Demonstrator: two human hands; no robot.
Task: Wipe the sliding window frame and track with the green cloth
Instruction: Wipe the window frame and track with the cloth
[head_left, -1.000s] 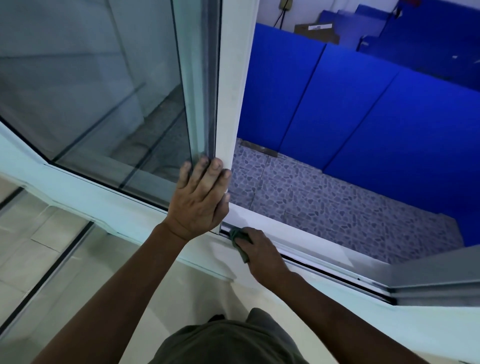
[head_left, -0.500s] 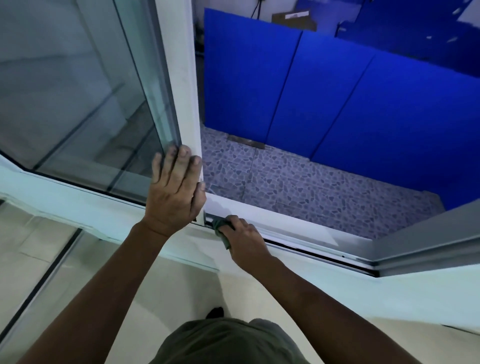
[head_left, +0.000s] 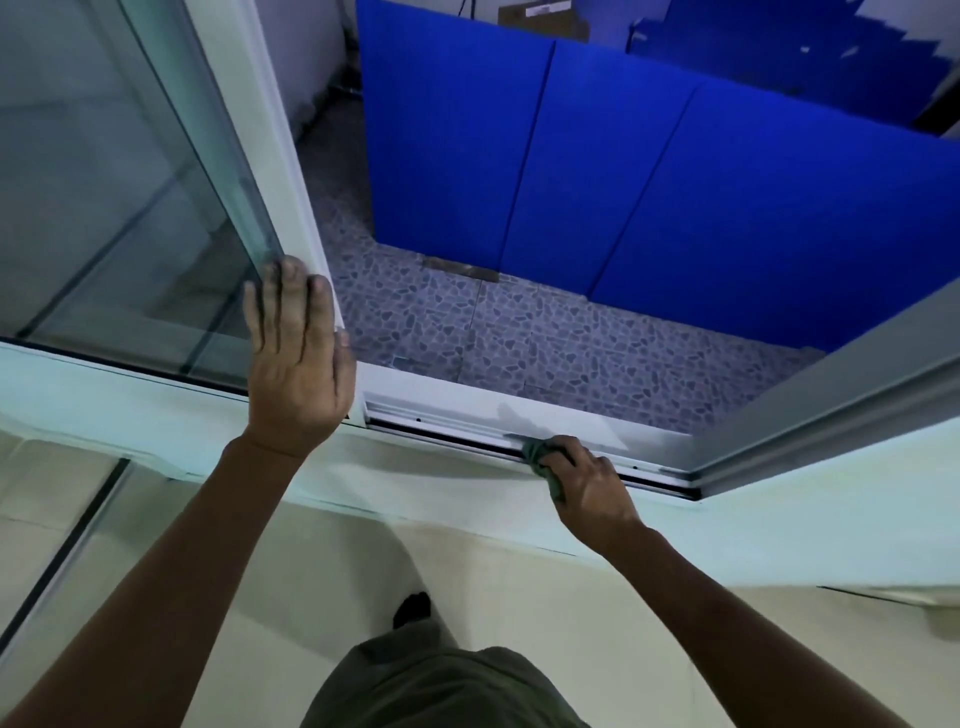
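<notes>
The white sliding sash (head_left: 291, 171) with its glass pane (head_left: 104, 197) stands at the left, slid open. My left hand (head_left: 296, 358) lies flat against the sash's lower corner, fingers together and pointing up. The bottom track (head_left: 447, 423) runs rightward from there as a dark slot between white rails. My right hand (head_left: 587, 488) is closed around the bunched green cloth (head_left: 540, 457) and presses it into the track, well right of the sash. Most of the cloth is hidden under my fingers.
A grey frame member (head_left: 831, 395) slants up from the track's right end. Outside, below the opening, lies a pebble-patterned tiled floor (head_left: 545, 338) with blue panels (head_left: 675, 182) standing behind it. A pale wall and cream floor (head_left: 493, 582) are below the sill.
My right hand has slid the cloth to the right along the track, away from the sash corner. My left hand stays on the sash. The view has shifted.
</notes>
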